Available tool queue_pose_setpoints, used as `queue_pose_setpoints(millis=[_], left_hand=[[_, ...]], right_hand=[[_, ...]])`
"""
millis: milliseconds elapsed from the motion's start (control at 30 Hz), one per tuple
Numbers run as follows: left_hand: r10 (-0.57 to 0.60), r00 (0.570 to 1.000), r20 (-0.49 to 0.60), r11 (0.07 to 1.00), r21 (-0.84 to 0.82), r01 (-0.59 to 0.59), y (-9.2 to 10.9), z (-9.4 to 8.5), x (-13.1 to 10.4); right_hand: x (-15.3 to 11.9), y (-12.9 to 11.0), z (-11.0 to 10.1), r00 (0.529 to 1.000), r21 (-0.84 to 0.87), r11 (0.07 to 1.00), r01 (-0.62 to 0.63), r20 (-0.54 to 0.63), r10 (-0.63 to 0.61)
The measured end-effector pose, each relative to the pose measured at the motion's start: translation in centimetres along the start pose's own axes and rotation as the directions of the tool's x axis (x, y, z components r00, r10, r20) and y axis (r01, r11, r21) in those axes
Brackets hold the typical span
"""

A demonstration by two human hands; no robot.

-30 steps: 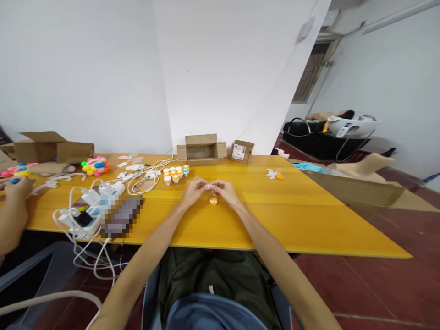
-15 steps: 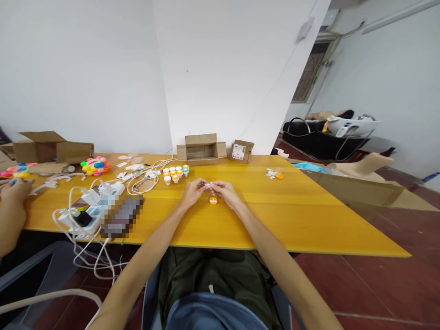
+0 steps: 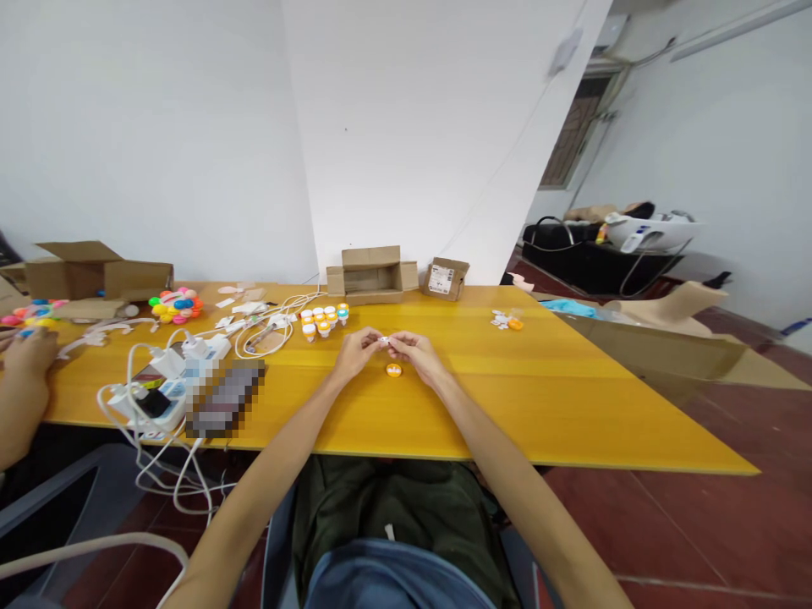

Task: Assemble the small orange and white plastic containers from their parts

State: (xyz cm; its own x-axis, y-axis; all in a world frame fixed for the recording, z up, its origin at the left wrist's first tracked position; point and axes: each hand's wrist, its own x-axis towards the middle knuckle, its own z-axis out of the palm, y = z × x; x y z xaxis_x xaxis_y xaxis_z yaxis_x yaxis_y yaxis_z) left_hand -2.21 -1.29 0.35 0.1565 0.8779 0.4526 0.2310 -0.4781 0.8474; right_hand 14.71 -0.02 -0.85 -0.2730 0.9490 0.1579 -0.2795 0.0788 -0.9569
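Observation:
Between my two hands, above the middle of the yellow table [image 3: 539, 397], is a small white piece [image 3: 384, 341]. The fingertips of my left hand [image 3: 357, 350] pinch its left end, and those of my right hand [image 3: 414, 352] pinch its right end. Just below them a round orange part with white inside [image 3: 394, 370] lies on the table. Up and to the left stands a group of several small white and orange items [image 3: 320, 320], one of them with a teal top [image 3: 343, 314]. Small white pieces [image 3: 499, 320] lie at the right beside an orange part [image 3: 515, 325].
An open cardboard box [image 3: 371, 283] and a smaller box [image 3: 446, 279] stand at the back. To the left are a white power strip [image 3: 183, 381], cables, a blurred dark object [image 3: 226, 399] and colourful beads [image 3: 176, 306]. Another person's hand [image 3: 29, 348] is at the far left.

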Motion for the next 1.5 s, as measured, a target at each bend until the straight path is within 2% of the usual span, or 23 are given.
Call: queue_pose_setpoints(millis=[733, 1000, 1333, 1500], left_hand=[[-0.029, 1.000, -0.008, 0.994, -0.104, 0.028, -0.09, -0.04, 0.07], [-0.039, 0.999, 0.018, 0.993, -0.107, 0.041, 0.43, -0.06, 0.04], [-0.060, 0.995, 0.081, 0.976, -0.203, 0.075, 0.46, -0.19, 0.33], [-0.105, 0.993, 0.057, 0.970, -0.214, 0.115, 0.67, -0.28, 0.23]], right_hand=[[0.01, -0.18, 0.26, 1.000, -0.029, 0.999, 0.025, 0.017, -0.025], [0.31, -0.08, 0.19, 0.996, -0.073, 0.994, 0.083, 0.020, -0.082], [0.73, 0.31, -0.07, 0.983, -0.130, 0.975, 0.181, 0.065, -0.173], [0.50, 0.05, 0.21, 0.978, -0.174, 0.963, 0.206, 0.048, -0.201]])
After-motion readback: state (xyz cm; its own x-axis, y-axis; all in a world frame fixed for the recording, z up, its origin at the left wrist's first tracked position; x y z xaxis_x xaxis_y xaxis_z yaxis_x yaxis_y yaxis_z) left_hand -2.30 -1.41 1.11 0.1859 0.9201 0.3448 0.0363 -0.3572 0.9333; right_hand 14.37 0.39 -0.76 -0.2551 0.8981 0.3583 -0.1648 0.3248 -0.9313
